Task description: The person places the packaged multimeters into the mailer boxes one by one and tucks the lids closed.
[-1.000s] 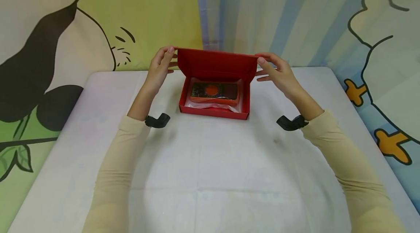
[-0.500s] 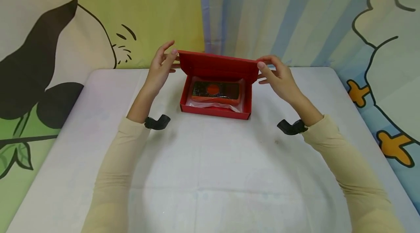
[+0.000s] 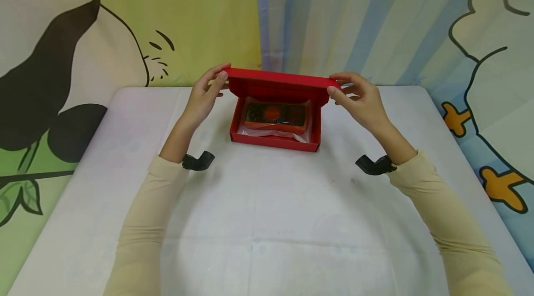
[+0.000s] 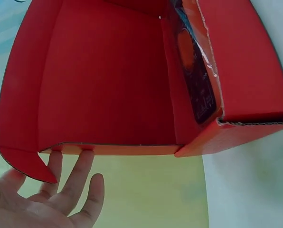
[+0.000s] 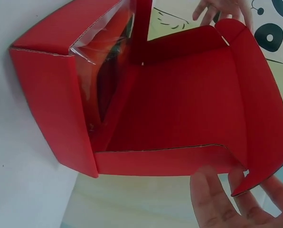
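A red cardboard box [image 3: 273, 143] stands at the far side of the table with its hinged lid [image 3: 279, 76] raised and leaning forward. Inside lies an orange multimeter [image 3: 273, 115] with a dark face and round orange dial, wrapped in clear plastic. My left hand [image 3: 204, 94] pinches the lid's left front corner between thumb and fingers. At the opposite corner, my right hand [image 3: 363, 99] grips the lid the same way. In the left wrist view, fingertips [image 4: 87, 159] press against the lid's side wall; right fingertips [image 5: 205, 178] do likewise in the right wrist view.
A white cloth covers the table [image 3: 267, 208]. Behind it hangs a printed curtain [image 3: 208, 13] with cartoon animals, close to the table's far edge. Black wrist cameras [image 3: 198, 161] jut inward from both forearms.
The lid has swung a little forward and down, showing more of its front flap. Both hands moved with it, and the left index finger, raised half a second ago, now lies on the lid's corner.
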Available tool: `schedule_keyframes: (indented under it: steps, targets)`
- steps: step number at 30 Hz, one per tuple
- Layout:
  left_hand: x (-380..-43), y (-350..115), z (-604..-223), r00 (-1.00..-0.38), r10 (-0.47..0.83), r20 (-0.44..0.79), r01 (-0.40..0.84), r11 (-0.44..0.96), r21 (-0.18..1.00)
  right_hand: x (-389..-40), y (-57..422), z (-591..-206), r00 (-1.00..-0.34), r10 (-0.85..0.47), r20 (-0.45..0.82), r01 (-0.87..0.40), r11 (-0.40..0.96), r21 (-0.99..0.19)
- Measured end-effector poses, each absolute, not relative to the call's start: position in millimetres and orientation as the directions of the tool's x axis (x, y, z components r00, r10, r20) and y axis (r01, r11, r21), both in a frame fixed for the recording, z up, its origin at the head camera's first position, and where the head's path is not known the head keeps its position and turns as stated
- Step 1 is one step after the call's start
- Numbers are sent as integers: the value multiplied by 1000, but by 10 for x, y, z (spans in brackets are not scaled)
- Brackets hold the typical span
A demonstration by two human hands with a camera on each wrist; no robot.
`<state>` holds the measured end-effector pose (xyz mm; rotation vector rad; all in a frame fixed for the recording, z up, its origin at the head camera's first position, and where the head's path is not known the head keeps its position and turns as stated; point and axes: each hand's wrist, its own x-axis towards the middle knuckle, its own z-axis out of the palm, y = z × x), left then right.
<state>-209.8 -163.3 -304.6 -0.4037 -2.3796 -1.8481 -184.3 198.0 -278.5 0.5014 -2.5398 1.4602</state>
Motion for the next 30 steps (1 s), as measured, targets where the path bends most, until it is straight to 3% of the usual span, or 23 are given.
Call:
schedule_keyframes:
  steps: [10,30]
  targets:
    - [-2037,-1693,-3111,-945,176,274,314,269,910,-1796,2007,-2809,-937,-187,296,-350,516,-782]
    - [-1857,-1733,-3228,-961,173,216,254,240,937,-1660,2033,-2870,-956,-192,221,-291,563,-774]
